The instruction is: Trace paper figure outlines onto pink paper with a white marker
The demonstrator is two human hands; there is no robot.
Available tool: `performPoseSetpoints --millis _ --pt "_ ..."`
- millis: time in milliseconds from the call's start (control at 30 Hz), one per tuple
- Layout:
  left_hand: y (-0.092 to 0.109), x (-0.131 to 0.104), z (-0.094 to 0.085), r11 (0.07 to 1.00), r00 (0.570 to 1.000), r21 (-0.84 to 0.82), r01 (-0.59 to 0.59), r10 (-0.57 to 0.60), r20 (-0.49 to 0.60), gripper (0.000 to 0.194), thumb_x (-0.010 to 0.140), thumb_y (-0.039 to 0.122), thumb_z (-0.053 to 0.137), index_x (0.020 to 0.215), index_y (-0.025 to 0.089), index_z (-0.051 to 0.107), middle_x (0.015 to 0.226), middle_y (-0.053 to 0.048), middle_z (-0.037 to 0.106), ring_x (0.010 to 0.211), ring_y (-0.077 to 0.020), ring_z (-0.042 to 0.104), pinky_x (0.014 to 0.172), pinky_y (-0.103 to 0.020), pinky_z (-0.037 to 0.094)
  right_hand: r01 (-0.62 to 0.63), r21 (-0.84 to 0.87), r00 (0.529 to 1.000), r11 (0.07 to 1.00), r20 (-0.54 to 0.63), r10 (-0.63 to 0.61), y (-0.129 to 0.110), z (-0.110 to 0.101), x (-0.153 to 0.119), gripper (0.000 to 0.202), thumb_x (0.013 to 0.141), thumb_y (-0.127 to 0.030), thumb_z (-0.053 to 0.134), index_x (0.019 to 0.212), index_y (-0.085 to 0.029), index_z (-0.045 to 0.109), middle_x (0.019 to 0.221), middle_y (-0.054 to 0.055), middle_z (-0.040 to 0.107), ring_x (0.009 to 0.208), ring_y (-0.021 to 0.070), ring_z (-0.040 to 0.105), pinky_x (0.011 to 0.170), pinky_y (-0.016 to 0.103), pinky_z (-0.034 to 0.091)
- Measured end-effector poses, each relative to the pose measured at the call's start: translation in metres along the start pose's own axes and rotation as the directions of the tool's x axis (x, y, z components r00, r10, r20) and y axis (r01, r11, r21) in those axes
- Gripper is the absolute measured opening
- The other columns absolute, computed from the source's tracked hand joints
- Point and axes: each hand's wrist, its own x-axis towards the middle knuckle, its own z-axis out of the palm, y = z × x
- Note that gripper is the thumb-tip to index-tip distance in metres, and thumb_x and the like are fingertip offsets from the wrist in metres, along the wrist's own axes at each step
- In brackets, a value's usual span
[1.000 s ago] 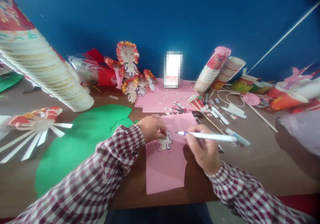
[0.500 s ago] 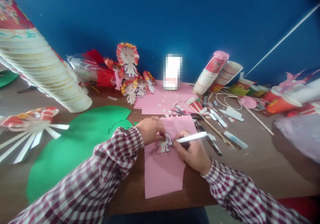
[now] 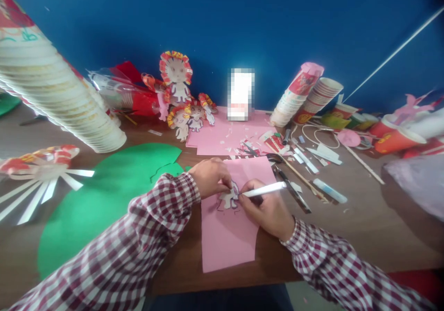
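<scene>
Holding the small white cutout point(image 3: 228, 201) down on the pink paper point(image 3: 229, 244) with bent fingers of the left hand point(image 3: 209, 178). Grasping the white pen point(image 3: 266, 189) with the right hand point(image 3: 272, 213), with its tip at the right edge of the cutout. Having the pink paper flat on the counter point(image 3: 350, 237), to the right of the green paper point(image 3: 104, 204) and near the paper scraps point(image 3: 246, 148).

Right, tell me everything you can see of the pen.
The pen is slim and white, apparently plastic, with a dark tip. The fingers of the right hand grip it near the tip. It slants, its back end out to the right, its tip by the edge of the white cutout on the pink sheet. Whether the tip touches paper is too small to tell.
</scene>
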Motion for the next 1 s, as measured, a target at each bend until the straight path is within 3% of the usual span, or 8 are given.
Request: performPoseSetpoints --millis 667,1000 --pt "-0.0033 0.0001 0.0019 1.000 1.000 0.013 -0.029 0.029 -0.010 0.005 0.073 0.028 0.068 0.075 0.028 0.072 0.077 0.003 0.066 0.081 -0.0141 0.055 0.081 -0.026 0.041 0.046 0.007 0.999 0.999 -0.022 -0.045 0.0017 0.0023 0.0003 0.005 0.083 -0.021 0.054 0.080 -0.018 0.057 0.071 0.000 0.062 0.063 0.0120 0.058 0.060 0.022 0.045" --pt "-0.0039 0.0000 0.0031 0.999 0.999 0.016 -0.044 0.044 -0.009 0.008 0.074 0.031 0.066 0.074 0.026 0.071 0.076 0.002 0.066 0.078 -0.0136 0.055 0.080 -0.026 0.041 -0.001 0.015 1.000 1.000 -0.011 0.001 0.0040 0.0019 0.0000 0.007 0.084 -0.022 0.053 0.078 -0.018 0.055 0.067 0.000 0.060 0.061 0.0123 0.056 0.056 0.022 0.044"
